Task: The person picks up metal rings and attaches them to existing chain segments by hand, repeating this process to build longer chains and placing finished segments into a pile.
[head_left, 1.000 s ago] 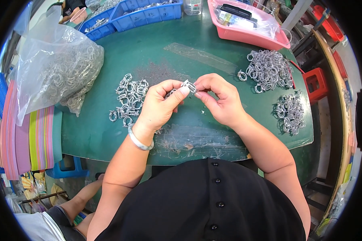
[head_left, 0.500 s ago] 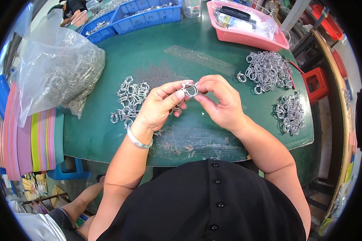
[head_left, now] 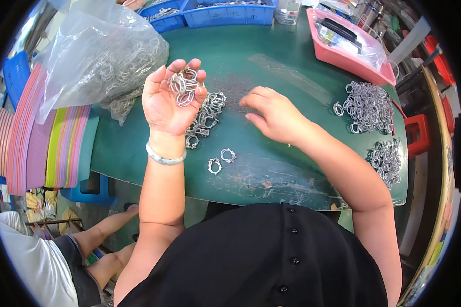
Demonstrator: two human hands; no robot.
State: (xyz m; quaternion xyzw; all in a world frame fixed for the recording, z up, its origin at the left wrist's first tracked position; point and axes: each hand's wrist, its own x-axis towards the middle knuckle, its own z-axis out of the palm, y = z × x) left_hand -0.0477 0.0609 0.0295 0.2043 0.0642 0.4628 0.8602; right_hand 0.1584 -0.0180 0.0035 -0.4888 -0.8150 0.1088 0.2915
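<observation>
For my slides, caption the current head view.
Left hand cups grey ring clamps while the right hand hovers over the green worktable.

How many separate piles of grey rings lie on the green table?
3: one partly hidden pile beside the left hand, a larger pile over on the right, and a smaller pile just below that one in the picture. Others may be hidden.

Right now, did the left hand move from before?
Yes: the left hand moved left, from right of the ring pile to its left, nearer the big bag.
</observation>
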